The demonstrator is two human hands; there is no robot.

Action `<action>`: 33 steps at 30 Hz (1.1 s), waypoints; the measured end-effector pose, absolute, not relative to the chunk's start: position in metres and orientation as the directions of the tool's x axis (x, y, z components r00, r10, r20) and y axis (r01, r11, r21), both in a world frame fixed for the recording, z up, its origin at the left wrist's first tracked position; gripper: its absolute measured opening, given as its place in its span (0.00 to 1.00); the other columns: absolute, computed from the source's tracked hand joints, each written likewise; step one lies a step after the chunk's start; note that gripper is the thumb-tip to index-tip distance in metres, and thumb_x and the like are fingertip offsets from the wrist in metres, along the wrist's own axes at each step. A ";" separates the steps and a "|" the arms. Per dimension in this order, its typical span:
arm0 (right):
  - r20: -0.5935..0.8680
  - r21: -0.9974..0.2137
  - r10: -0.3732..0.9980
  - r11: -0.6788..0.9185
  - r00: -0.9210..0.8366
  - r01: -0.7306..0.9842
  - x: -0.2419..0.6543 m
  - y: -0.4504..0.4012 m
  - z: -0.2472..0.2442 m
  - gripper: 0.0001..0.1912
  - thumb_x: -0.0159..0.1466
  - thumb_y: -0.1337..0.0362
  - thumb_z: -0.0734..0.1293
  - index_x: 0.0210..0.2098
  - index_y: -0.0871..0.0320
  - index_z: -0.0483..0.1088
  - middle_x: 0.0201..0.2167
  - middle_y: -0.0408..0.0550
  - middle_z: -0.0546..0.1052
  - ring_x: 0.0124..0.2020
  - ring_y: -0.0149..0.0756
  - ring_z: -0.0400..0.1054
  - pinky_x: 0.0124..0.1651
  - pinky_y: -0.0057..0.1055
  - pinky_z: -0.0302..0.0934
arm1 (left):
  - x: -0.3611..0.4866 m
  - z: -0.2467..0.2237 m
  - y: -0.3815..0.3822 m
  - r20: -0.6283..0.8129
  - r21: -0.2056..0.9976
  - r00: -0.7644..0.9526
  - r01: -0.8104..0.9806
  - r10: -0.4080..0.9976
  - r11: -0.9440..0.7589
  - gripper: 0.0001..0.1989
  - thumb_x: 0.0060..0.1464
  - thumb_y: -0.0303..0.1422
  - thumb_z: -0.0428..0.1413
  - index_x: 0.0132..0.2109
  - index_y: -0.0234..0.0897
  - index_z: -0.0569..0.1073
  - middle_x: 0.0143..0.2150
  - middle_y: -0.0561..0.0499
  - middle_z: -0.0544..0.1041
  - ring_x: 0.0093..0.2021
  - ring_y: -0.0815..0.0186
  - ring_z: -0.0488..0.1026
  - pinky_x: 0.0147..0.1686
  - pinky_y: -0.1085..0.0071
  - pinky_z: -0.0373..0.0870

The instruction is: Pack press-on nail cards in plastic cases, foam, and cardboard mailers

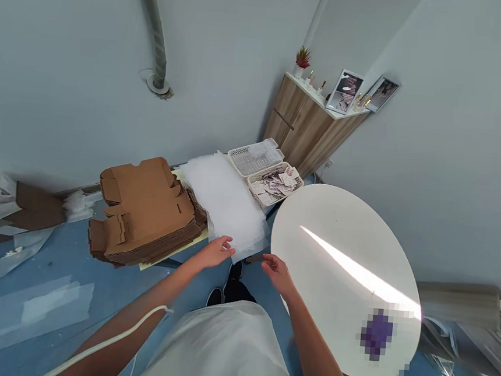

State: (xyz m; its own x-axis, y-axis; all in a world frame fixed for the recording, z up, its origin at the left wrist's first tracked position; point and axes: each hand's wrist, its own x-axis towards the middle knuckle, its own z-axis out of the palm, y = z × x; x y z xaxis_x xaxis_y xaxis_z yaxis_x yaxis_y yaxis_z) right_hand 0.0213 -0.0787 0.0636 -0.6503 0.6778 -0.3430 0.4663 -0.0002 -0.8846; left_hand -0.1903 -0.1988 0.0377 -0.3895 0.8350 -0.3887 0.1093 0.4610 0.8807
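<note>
My left hand (217, 252) is at the near edge of a stack of white translucent sheets (227, 197), fingers apart and nothing held. My right hand (276, 271) hovers by the left edge of the round white table (342, 237), its fingers loosely curled, with nothing visible in them. Left of the sheets lies a pile of flattened brown cardboard boxes (147, 208). Beyond the sheets are a basket of printed packets (277, 182) and a white basket with clear plastic pieces (255, 156).
A wooden cabinet (300, 116) with a potted plant (302, 61) and picture frames stands at the back. On the round table lies a blurred purple item (377, 333). An open carton (38, 207) and plastic wrap are at far left. A white cable crosses my left arm.
</note>
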 end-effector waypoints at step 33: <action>-0.696 -0.715 0.591 -0.617 -0.408 0.328 -0.180 0.112 -0.014 0.26 0.49 0.56 0.67 0.48 0.52 0.64 0.45 0.48 0.70 0.49 0.37 0.63 0.47 0.33 0.60 | -0.325 -0.008 0.102 -0.551 0.383 -0.176 0.815 0.815 0.435 0.21 0.38 0.21 0.57 0.44 0.30 0.66 0.41 0.38 0.72 0.45 0.53 0.69 0.43 0.65 0.64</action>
